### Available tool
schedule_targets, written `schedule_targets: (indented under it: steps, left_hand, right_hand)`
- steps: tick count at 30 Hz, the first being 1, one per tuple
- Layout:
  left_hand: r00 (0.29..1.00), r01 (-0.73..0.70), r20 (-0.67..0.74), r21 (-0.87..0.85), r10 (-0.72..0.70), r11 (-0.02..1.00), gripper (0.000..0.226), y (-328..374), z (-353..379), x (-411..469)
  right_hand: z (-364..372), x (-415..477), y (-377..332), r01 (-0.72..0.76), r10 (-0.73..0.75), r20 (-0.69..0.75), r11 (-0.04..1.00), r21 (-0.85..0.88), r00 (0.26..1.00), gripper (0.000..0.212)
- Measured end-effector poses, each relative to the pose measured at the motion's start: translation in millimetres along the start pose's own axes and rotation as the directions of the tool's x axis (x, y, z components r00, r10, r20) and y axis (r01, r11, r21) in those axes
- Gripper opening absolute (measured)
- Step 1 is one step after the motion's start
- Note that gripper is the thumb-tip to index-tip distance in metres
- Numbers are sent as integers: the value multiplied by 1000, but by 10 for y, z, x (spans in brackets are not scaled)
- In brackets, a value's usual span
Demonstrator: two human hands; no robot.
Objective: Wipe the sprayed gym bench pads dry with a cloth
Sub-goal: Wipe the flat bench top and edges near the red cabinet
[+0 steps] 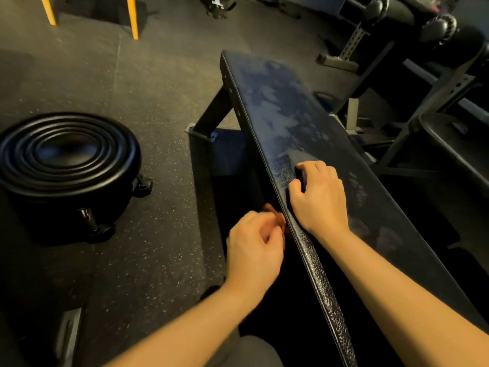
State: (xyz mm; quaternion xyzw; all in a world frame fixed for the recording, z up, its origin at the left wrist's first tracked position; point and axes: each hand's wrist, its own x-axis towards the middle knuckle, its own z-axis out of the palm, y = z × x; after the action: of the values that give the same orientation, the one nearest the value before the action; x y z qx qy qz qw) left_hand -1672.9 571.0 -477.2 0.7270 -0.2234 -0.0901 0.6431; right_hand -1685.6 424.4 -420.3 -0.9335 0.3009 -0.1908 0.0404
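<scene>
A long black bench pad (285, 107) runs from the near right to the far middle, with pale wet patches along its top. My right hand (320, 197) lies on the pad near its left edge, fingers curled round a small dark cloth (300, 176) that is pressed to the surface. My left hand (254, 247) hovers just left of the pad's edge with its fingers curled. A blurred reddish shape (276, 217) shows at its fingertips against the pad's side; I cannot tell if it is a held thing or the fingers themselves.
A round black stool on casters (68, 160) stands on the rubber floor to the left. Yellow legs (132, 17) stand at the far left. Grey frames and another padded machine (439, 83) crowd the right side. The bench's dark leg (211, 112) angles down to the floor.
</scene>
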Motion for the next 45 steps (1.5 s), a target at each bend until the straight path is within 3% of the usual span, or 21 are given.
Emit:
schedule_targets:
  steps: [6, 11, 14, 16, 18, 21, 25, 27, 30, 36, 39, 41, 45]
  left_hand:
    - [999, 35, 15, 198, -38, 980, 17, -5, -73, 1024]
    - [992, 117, 38, 65, -120, 991, 16, -149, -84, 953]
    - [892, 255, 372, 59, -258, 965, 10, -123, -237, 678]
    - [824, 298, 468, 125, -321, 946, 8, -92, -337, 802]
    - [811, 375, 416, 170, -411, 911, 13, -6, -431, 1008]
    - [803, 523, 228, 172, -550, 835, 21, 112, -592, 1269]
    - [610, 764, 228, 84, -759, 639, 20, 351, -800, 1512]
    - [547, 814, 248, 69, -800, 577, 27, 395, -848, 1632]
    - [551, 808, 231, 92, -802, 582, 31, 521, -855, 1867]
    - [622, 755, 265, 46, -737, 654, 37, 649, -707, 2618]
    - [657, 696, 293, 119, -695, 708, 36, 535, -645, 2953]
    - [692, 666, 241, 152, -681, 730, 22, 397, -630, 3132]
    - [739, 659, 166, 26, -653, 752, 20, 72, -548, 3359]
  right_hand:
    - [20, 12, 53, 2, -2, 12, 1000, -3, 1000, 29]
    - [24, -6, 41, -5, 5, 13, 1000, -24, 1000, 32]
    - [5, 12, 23, -19, 20, 27, 999, -31, 999, 34]
    - [-17, 31, -12, -45, 48, 69, 998, -34, 996, 40]
    - [-67, 34, -53, -69, 76, 131, 996, -55, 989, 45]
    - [-169, 87, -116, -66, 90, 234, 992, -107, 968, 40]
    - [-344, 448, -231, -148, 210, 386, 972, -183, 898, 24]
    - [-418, 665, -285, -198, 259, 445, 964, -179, 857, 20]
    - [-444, 958, -364, -220, 216, 457, 974, -43, 863, 19]
    - [-77, 1768, -458, -6, -54, 401, 989, 148, 914, 22]
    - [178, 2221, -490, 77, -135, 407, 985, 157, 904, 27]
    - [379, 2496, -529, 117, -170, 389, 981, 157, 905, 36]
    - [748, 3014, -582, 177, -215, 358, 975, 137, 909, 53]
